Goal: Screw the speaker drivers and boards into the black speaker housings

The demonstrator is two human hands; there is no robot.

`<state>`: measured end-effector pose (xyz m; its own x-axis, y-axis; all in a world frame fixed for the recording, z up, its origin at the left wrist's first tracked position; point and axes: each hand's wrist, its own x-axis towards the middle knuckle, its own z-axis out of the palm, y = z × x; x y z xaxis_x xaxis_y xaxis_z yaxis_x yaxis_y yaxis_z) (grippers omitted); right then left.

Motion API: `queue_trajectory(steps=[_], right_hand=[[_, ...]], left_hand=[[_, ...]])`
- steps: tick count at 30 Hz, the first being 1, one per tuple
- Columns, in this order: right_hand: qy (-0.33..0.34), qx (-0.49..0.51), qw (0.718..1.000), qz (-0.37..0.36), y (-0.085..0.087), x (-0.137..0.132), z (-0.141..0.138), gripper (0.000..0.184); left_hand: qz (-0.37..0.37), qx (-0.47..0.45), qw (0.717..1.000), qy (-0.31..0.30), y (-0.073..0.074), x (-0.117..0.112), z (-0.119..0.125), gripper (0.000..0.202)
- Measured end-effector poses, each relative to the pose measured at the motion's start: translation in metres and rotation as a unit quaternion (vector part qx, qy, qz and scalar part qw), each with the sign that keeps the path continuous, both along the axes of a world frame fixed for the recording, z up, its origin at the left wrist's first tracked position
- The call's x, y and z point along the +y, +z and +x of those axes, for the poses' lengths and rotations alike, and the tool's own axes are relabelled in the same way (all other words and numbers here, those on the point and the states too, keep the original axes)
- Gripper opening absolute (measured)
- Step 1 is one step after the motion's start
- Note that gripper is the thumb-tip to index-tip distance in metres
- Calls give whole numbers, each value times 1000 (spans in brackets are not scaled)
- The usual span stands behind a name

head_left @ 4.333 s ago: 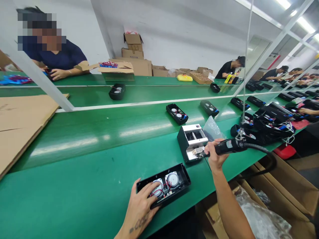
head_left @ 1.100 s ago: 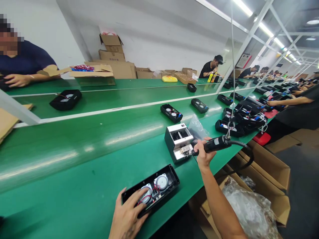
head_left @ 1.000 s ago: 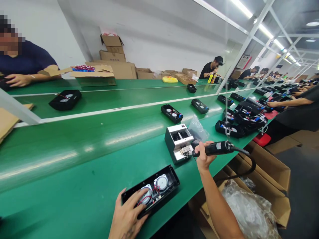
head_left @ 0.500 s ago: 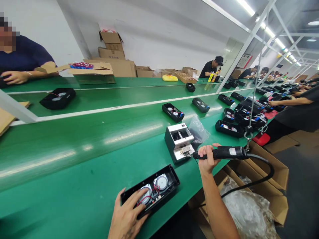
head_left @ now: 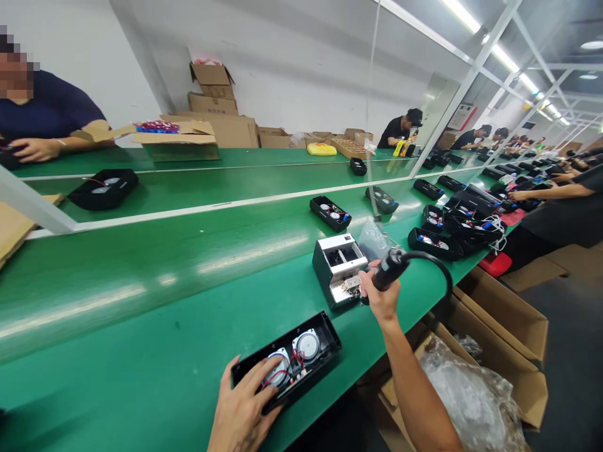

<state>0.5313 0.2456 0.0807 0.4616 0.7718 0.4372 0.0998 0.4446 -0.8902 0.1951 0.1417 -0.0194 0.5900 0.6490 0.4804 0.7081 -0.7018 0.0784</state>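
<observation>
Black speaker case (head_left: 301, 329) lay open on the green belt (head_left: 141, 314), close to the person, with its inside facing up. Two round speakers (head_left: 307, 346) sat in it, and thin red wires (head_left: 283, 377) ran beside them. The left hand (head_left: 242, 402) lay on the case with its fingers spread over one speaker and the wires. It pressed down on them and did not close into a fist.

The right hand (head_left: 382, 298) was closed tight around a black electric screwdriver (head_left: 391, 269). The right arm (head_left: 414, 383) reached up from the bottom of the view, and the tool tilted up and away from the belt. A black cord (head_left: 436, 263) curved from the back of the tool. Just beside that hand stood a white and black box (head_left: 338, 270) with a small metal part (head_left: 351, 285) on it. A see-through plastic bag (head_left: 372, 242) lay behind the box.

Farther along the belt sat more black cases (head_left: 330, 213). Below the belt, a cardboard box (head_left: 499, 326) held crumpled plastic wrap (head_left: 471, 395). Across the belt, a co-worker (head_left: 42, 113) had one hand (head_left: 35, 149) resting on the far belt.
</observation>
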Motion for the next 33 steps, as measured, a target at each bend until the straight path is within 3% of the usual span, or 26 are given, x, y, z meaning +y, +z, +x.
queue_trajectory(steps=[7,17,25,33], right_hand=[[-75,28,995,61,-2,2,-7,39],[30,-17,998,-52,1,16,-1,32],[-21,15,999,22,9,1,2,35],[-4,16,1000,11,7,5,-3,33]], left_hand=[[-11,-14,1000,7,4,-1,2,12],[-21,-14,1000,-11,7,-1,0,12],[-50,-19,999,5,3,-2,1,14],[-69,-32,997,9,2,-4,2,12]])
